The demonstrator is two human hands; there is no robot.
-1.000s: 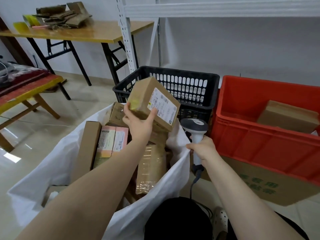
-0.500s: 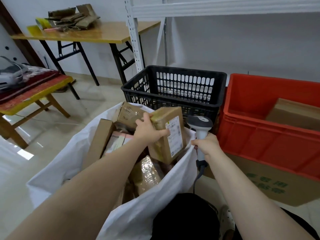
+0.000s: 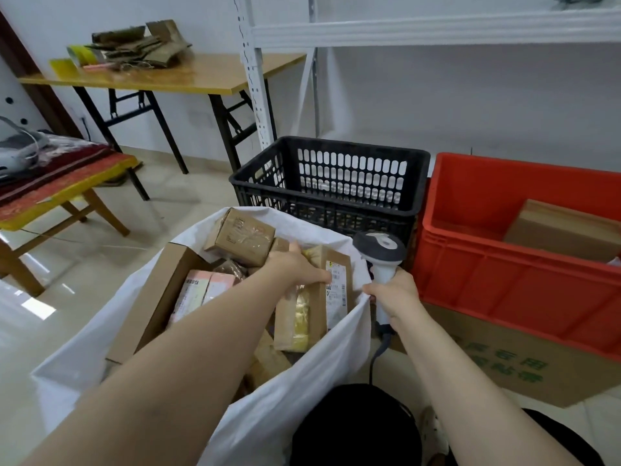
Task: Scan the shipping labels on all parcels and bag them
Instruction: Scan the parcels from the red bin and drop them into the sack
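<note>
My left grip clasps the parcel, stood on end inside the bag, just left of my right grip wrapped round the scanner.

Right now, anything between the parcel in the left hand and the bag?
Nothing visible. The left hand grips the labelled parcel already inside the white bag, its mouth open, against other parcels. The right hand holds the scanner beside the rim.
</note>
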